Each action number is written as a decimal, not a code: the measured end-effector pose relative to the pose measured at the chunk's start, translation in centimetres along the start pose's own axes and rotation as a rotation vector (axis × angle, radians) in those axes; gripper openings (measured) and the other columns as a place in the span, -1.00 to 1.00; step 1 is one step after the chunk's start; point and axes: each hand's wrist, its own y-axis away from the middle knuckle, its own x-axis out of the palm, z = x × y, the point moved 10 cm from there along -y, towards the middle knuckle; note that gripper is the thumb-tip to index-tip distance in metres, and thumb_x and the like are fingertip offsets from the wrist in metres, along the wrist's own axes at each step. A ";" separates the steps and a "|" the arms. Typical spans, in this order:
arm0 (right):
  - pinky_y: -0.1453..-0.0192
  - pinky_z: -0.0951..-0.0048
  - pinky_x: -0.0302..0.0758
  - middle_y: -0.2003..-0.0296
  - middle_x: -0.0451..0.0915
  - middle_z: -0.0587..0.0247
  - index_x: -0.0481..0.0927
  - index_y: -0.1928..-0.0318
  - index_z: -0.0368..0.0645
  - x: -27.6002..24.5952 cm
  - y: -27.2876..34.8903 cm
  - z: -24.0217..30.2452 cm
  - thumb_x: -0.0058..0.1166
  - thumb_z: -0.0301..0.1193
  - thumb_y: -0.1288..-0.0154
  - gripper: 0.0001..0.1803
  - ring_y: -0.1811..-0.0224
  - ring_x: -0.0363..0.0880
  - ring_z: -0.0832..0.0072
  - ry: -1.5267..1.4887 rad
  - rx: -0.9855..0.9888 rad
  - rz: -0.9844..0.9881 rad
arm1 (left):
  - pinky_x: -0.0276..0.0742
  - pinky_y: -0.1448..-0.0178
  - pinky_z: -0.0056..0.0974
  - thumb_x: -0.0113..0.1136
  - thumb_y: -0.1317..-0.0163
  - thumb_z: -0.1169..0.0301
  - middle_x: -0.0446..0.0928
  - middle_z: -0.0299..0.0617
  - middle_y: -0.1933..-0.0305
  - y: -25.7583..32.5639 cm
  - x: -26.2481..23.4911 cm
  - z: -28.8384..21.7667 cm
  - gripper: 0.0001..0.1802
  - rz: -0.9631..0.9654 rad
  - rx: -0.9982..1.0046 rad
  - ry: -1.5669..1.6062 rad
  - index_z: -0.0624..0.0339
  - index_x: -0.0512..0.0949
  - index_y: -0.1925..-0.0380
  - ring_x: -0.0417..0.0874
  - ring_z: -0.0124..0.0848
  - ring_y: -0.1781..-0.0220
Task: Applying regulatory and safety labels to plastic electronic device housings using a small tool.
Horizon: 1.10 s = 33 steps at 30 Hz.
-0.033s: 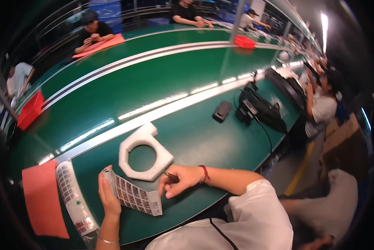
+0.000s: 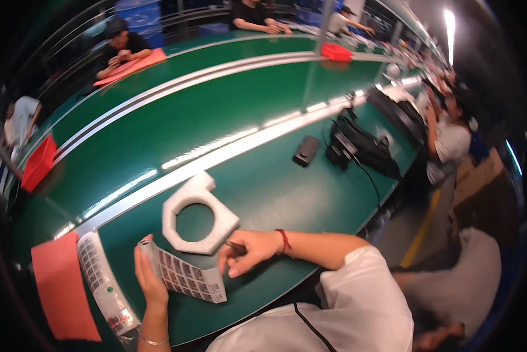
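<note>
– Paper first, far left: a red sheet [image 2: 61, 287] lies flat on the green table [image 2: 263, 193], and just beside it a long white strip of labels [image 2: 102, 281] runs away from the person

– And the left hand [image 2: 149, 278]?

– Closed on the near-left edge of a label sheet [image 2: 184, 277], thumb on top, fingers wrapped behind. The sheet's long axis slants down to the right, its free corner hanging just over the table edge

– What sits past it?

– A white foam frame [image 2: 199, 214] with a round hole, flat on the table, touching or nearly touching the sheet's upper edge; I cannot tell which

– Right hand [image 2: 248, 249]?

– It rests at the frame's right corner, fingers curled together around something small and dark, maybe a pen or a tool; too little shows to name it. The sheet lies to its left, so the right hand is the nearer one to that free corner

– Further right?

– A dark flat device [image 2: 306, 150], then a black bag with cables [image 2: 360, 146], well apart from both hands

– Anything hidden?

– The printing on the labels is too small to make out, and the person's white sleeve [image 2: 363, 293] covers the table edge below the wrist
</note>
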 end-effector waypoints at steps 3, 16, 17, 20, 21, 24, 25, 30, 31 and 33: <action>0.46 0.67 0.30 0.55 0.50 0.46 0.62 0.18 -0.25 -0.8 -0.6 0.0 0.31 -0.37 -0.14 -0.72 0.52 0.38 0.76 0.057 -0.039 -0.041 | 0.09 -0.37 -0.25 -0.41 -0.46 0.25 0.36 -0.04 -0.21 -0.2 -1.1 0.7 -0.50 -0.027 0.011 -0.095 0.39 0.32 -0.16 0.32 -0.27 -0.26; 0.48 0.58 0.38 0.60 0.56 0.37 0.67 0.41 -0.23 -3.3 0.0 2.9 0.29 -0.34 -0.12 -0.81 0.59 0.45 0.66 0.125 -0.361 -0.271 | 0.32 -0.28 -0.10 -0.06 -0.40 0.21 0.31 0.07 -0.21 -0.2 -2.9 1.5 -0.49 -0.243 -0.077 0.021 0.35 0.26 -0.21 0.38 -0.13 -0.22; 0.50 0.58 0.37 0.61 0.55 0.37 0.67 0.45 -0.22 -3.5 0.0 3.1 0.31 -0.31 -0.09 -0.79 0.60 0.45 0.66 0.100 -0.388 -0.305 | 0.30 -0.29 -0.12 -0.04 -0.39 0.22 0.32 0.06 -0.21 -0.3 -3.1 1.6 -0.47 -0.223 -0.056 0.054 0.35 0.24 -0.22 0.38 -0.15 -0.21; 0.50 0.58 0.37 0.62 0.55 0.37 0.65 0.49 -0.20 -4.0 1.0 3.0 0.35 -0.26 -0.05 -0.74 0.59 0.46 0.66 0.145 -0.389 -0.393 | 0.30 -0.28 -0.16 -0.03 -0.39 0.24 0.32 0.08 -0.20 0.0 -1.9 1.2 -0.46 -0.193 -0.031 0.062 0.39 0.21 -0.23 0.39 -0.16 -0.19; 0.50 0.58 0.38 0.62 0.55 0.38 0.64 0.51 -0.18 -4.3 1.4 2.8 0.38 -0.21 0.00 -0.70 0.59 0.47 0.65 0.149 -0.388 -0.442 | 0.35 -0.25 -0.13 -0.05 -0.40 0.21 0.31 0.13 -0.19 0.1 -1.4 0.9 -0.44 -0.170 0.003 -0.006 0.38 0.18 -0.24 0.41 -0.13 -0.18; 0.48 0.58 0.40 0.63 0.56 0.39 0.65 0.52 -0.15 -4.7 0.9 2.8 0.39 -0.12 0.03 -0.65 0.58 0.50 0.65 0.224 -0.424 -0.478 | 0.46 -0.14 -0.19 -0.07 -0.41 0.23 0.33 0.16 -0.15 0.8 -0.9 -0.8 -0.48 -0.187 0.004 -0.170 0.41 0.21 -0.20 0.47 -0.16 -0.07; 0.48 0.58 0.40 0.63 0.57 0.39 0.65 0.52 -0.14 -4.7 0.5 3.1 0.39 -0.09 0.04 -0.64 0.58 0.51 0.64 0.289 -0.452 -0.495 | 0.47 -0.11 -0.26 -0.08 -0.42 0.27 0.37 0.15 -0.11 0.9 -1.3 -0.5 -0.52 -0.214 -0.033 -0.196 0.44 0.25 -0.17 0.49 -0.22 -0.05; 0.51 0.57 0.40 0.68 0.55 0.40 0.66 0.53 -0.10 -4.1 0.3 4.2 0.39 0.03 0.10 -0.56 0.61 0.53 0.58 0.460 -0.523 -0.518 | 0.58 0.10 -0.27 -0.15 -0.44 0.20 0.41 0.08 0.00 -0.5 -3.6 1.2 -0.53 -0.202 0.061 -0.350 0.40 0.32 -0.12 0.56 -0.25 0.14; 0.51 0.57 0.40 0.68 0.55 0.40 0.66 0.53 -0.10 -4.4 0.6 3.6 0.39 0.03 0.10 -0.56 0.61 0.53 0.58 0.463 -0.491 -0.530 | 0.58 0.11 -0.27 -0.19 -0.45 0.14 0.41 0.08 0.01 -0.7 -3.0 1.4 -0.51 -0.202 0.049 -0.360 0.37 0.32 -0.12 0.56 -0.25 0.14; 0.52 0.54 0.39 0.70 0.54 0.41 0.66 0.54 -0.07 -4.7 1.0 2.8 0.36 0.06 0.10 -0.56 0.63 0.53 0.57 0.478 -0.472 -0.531 | 0.54 0.17 -0.23 -0.11 -0.37 0.20 0.46 0.06 0.11 2.2 5.2 -7.6 -0.59 -0.049 0.135 -0.463 0.33 0.39 -0.01 0.56 -0.22 0.21</action>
